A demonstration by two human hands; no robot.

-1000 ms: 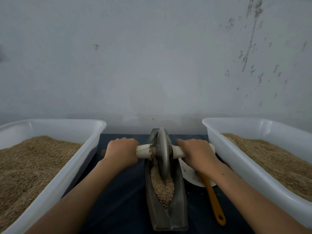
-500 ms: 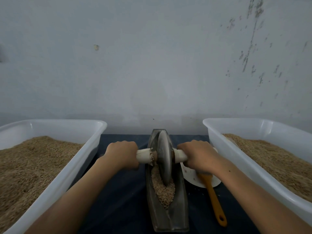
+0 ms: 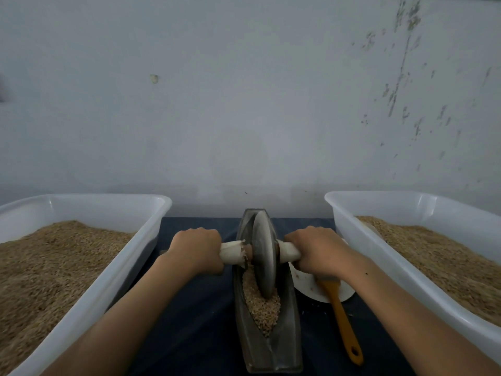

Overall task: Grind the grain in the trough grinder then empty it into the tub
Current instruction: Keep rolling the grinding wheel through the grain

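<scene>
Pale scuffed wall [image 3: 244,104] behind; dark table [image 3: 195,321] below; white tub [image 3: 151,240] at left, heaped with grain [image 3: 54,267]; second white tub [image 3: 360,253] at right, likewise filled; between them a narrow boat-shaped trough grinder [image 3: 271,346], lengthwise toward the wall, holding a smaller pile of grain [image 3: 261,308] in its near half; upright grinding wheel [image 3: 264,253] seated in the trough's far half, lower edge in that pile; left hand [image 3: 196,249] curled tight round the wheel's left handle [image 3: 231,252]; right hand [image 3: 318,249] curled tight round the right handle [image 3: 288,253]; white plate [image 3: 311,289] just right of the trough; orange-handled brush [image 3: 343,321] lying across it.
</scene>
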